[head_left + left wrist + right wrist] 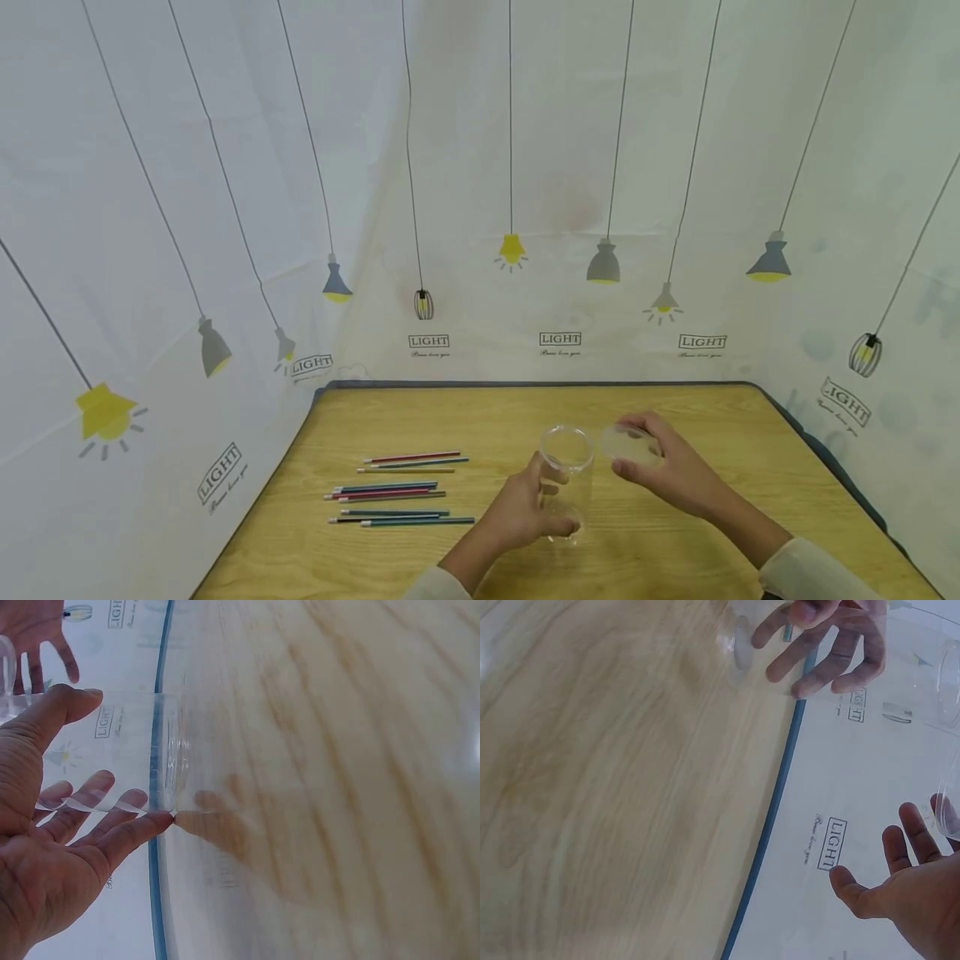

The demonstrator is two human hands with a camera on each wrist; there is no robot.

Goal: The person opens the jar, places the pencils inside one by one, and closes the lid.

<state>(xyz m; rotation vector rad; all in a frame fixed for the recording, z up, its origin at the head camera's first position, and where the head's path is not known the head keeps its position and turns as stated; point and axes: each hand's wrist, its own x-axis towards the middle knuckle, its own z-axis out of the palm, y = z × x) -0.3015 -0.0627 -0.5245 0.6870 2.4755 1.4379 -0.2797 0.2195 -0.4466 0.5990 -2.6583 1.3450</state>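
A clear cylindrical jar (pixel 579 492) stands upright near the front middle of the table, its top uncovered. My left hand (pixel 513 508) grips the jar's side from the left, and in the left wrist view its thumb and fingers wrap the see-through wall (pixel 135 761). To the right of the jar's mouth, my right hand (pixel 675 475) holds a round, clear lid (pixel 626 446) by its edge, apart from the jar. At the right border of the right wrist view, part of the lid (pixel 949 806) shows beyond the fingers.
Several pencils with white ends lie on the wooden table (pixel 675 550) left of the jar, in a back group (pixel 412 457), a middle group (pixel 386 487) and a front group (pixel 408 518). Around the table hangs a white curtain (pixel 480 167) printed with lamps.
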